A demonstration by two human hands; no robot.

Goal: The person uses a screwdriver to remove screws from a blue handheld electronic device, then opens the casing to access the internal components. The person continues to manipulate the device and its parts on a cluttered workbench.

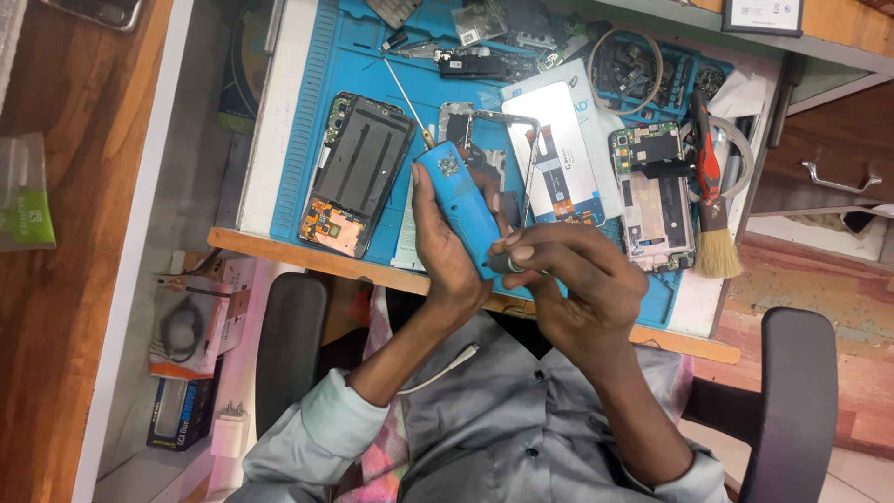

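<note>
Head view: left hand (447,256) wrapped shut around blue tool (463,210), long axis 11-to-5 o'clock, thin shaft (408,101) out at 11 over blue mat (317,102), right hand (568,279) pinching tool's dark end cap (507,265) at 5, cap detail hidden by fingers; open phone (358,172) at 9 on worktop (270,247).

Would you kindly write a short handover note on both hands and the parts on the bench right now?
Left hand: wrapped around the blue cylindrical electric screwdriver, held up over the bench.
Right hand: fingers pinch the screwdriver's dark lower end.
On the blue work mat: an opened black phone at left, a silver phone frame behind the tool, a phone with bare circuit board at right, and a red-handled brush beside it.
Done: phones are open.
Left: nothing is reassembled.
</note>
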